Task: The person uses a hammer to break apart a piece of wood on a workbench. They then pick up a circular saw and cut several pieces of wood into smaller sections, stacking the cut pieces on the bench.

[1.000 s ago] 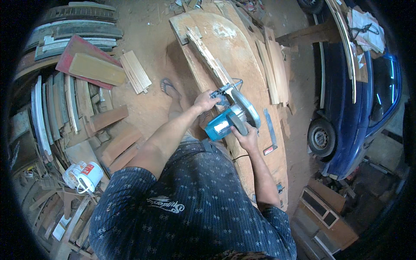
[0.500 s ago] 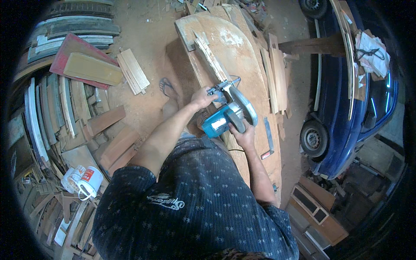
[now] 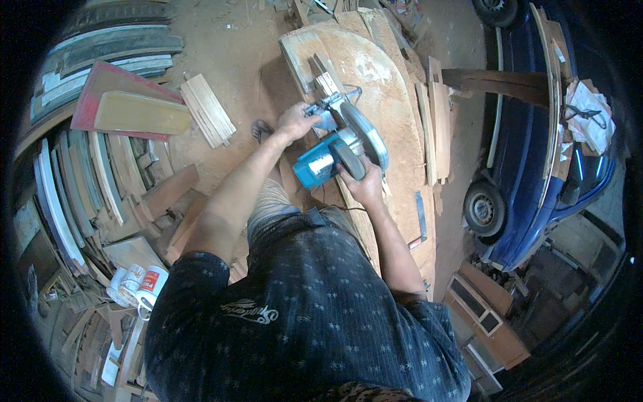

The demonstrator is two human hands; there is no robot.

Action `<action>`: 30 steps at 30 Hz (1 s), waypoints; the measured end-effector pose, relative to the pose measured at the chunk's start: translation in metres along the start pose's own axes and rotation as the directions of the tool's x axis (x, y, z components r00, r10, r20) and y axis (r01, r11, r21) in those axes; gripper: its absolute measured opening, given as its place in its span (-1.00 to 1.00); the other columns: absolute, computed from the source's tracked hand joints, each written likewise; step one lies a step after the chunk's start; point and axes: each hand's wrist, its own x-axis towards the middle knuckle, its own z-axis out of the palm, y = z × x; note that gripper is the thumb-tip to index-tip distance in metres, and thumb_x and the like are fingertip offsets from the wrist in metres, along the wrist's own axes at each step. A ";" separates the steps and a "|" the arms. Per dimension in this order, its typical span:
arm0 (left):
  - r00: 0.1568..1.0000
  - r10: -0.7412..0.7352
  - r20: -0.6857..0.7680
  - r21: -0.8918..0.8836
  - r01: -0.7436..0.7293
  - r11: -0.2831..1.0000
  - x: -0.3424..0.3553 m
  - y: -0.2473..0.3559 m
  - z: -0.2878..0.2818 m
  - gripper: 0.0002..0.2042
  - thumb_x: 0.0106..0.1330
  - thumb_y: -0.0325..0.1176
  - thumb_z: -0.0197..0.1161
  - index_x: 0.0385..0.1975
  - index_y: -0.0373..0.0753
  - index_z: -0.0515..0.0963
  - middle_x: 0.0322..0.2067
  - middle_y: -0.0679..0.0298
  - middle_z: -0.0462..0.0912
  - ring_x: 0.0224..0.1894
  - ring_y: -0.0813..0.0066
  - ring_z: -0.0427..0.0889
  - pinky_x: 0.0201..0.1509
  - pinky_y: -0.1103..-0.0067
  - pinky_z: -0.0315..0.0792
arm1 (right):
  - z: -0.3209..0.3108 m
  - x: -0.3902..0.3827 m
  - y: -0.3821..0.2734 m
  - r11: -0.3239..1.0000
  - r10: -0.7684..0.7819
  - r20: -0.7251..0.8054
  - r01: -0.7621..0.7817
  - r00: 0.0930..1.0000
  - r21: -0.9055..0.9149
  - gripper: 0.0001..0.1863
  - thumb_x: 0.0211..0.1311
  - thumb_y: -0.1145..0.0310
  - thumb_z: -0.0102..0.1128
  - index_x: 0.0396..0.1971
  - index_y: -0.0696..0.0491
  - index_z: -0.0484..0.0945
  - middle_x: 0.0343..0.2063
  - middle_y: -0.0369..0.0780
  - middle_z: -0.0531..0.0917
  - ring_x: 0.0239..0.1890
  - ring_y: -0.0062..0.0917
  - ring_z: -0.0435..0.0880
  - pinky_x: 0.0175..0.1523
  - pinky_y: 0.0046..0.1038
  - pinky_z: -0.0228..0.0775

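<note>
A teal and grey circular saw (image 3: 338,149) rests on a big curved wooden slab (image 3: 392,100). My right hand (image 3: 362,186) grips its black rear handle. My left hand (image 3: 297,120) holds the front of the saw by the metal guard. The saw's nose points along a narrow wooden strip (image 3: 323,75) lying on the slab. A thin cord (image 3: 327,203) trails back from the saw toward my body.
Stacked planks and curved boards (image 3: 80,174) fill the left side. A bundle of short slats (image 3: 207,110) and a red board with a tan cushion (image 3: 127,107) lie on the dirt floor. A blue car (image 3: 542,167) stands to the right. Paint tins (image 3: 137,285) sit at lower left.
The saw and both hands have moved forward along the slab, up the narrow strip.
</note>
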 end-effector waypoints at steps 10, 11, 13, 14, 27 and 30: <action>0.999 -0.005 -0.036 -0.246 -0.004 0.969 0.068 0.010 -0.087 -0.69 0.24 -0.26 0.42 -0.11 -0.29 0.61 -0.40 0.36 0.64 -0.49 0.65 0.49 -0.46 0.60 0.39 | 0.034 0.094 -0.048 0.990 -0.114 0.024 0.115 0.993 -0.078 -0.50 0.08 0.13 0.48 -0.12 0.23 0.63 -0.31 0.13 0.71 -0.22 0.04 0.72 -0.07 -0.14 0.55; 0.999 -0.047 -0.018 -0.182 0.043 0.982 0.073 0.013 -0.098 -0.65 0.25 -0.18 0.42 -0.09 -0.28 0.61 -0.40 0.35 0.64 -0.50 0.64 0.48 -0.48 0.60 0.38 | 0.035 0.102 -0.054 0.988 -0.157 0.020 0.157 0.987 -0.010 -0.48 0.07 0.11 0.48 -0.13 0.23 0.63 -0.33 0.16 0.70 -0.22 0.06 0.72 -0.09 -0.11 0.54; 0.998 -0.057 -0.008 -0.145 0.055 0.988 0.083 0.025 -0.114 -0.61 0.24 -0.14 0.42 -0.08 -0.28 0.60 -0.41 0.36 0.63 -0.50 0.65 0.48 -0.50 0.62 0.36 | 0.040 0.115 -0.068 0.988 -0.153 -0.025 0.153 0.988 -0.009 -0.47 0.01 0.05 0.46 -0.24 0.25 0.64 -0.36 0.17 0.70 -0.26 0.06 0.72 -0.08 -0.04 0.55; 0.998 -0.067 -0.018 -0.129 0.064 0.990 0.086 0.027 -0.120 -0.59 0.23 -0.11 0.42 -0.07 -0.29 0.60 -0.42 0.37 0.62 -0.50 0.65 0.48 -0.50 0.63 0.35 | 0.042 0.118 -0.073 0.988 -0.153 -0.044 0.153 0.987 -0.007 -0.47 0.02 0.05 0.46 -0.26 0.26 0.65 -0.37 0.17 0.70 -0.26 0.06 0.72 -0.07 -0.05 0.56; 0.995 0.097 0.024 -0.122 -0.094 0.988 -0.055 0.132 -0.076 -0.65 0.36 -0.14 0.37 -0.07 -0.30 0.59 -0.40 0.42 0.61 -0.46 0.71 0.49 -0.43 0.71 0.38 | -0.042 -0.008 -0.045 0.949 -0.228 -0.269 0.275 0.936 0.152 -0.57 0.07 0.21 0.55 -0.14 0.17 0.70 -0.33 -0.04 0.76 -0.29 -0.24 0.79 -0.15 -0.33 0.59; 0.985 0.122 0.118 -0.232 -0.093 0.968 -0.100 0.130 -0.023 -0.56 0.43 -0.01 0.30 0.03 -0.28 0.56 -0.29 0.45 0.64 -0.32 0.73 0.53 -0.30 0.69 0.44 | -0.112 -0.080 -0.027 0.964 -0.111 -0.305 0.177 0.946 0.199 -0.58 0.07 0.21 0.56 -0.14 0.17 0.71 -0.31 -0.13 0.77 -0.25 -0.40 0.77 -0.09 -0.41 0.56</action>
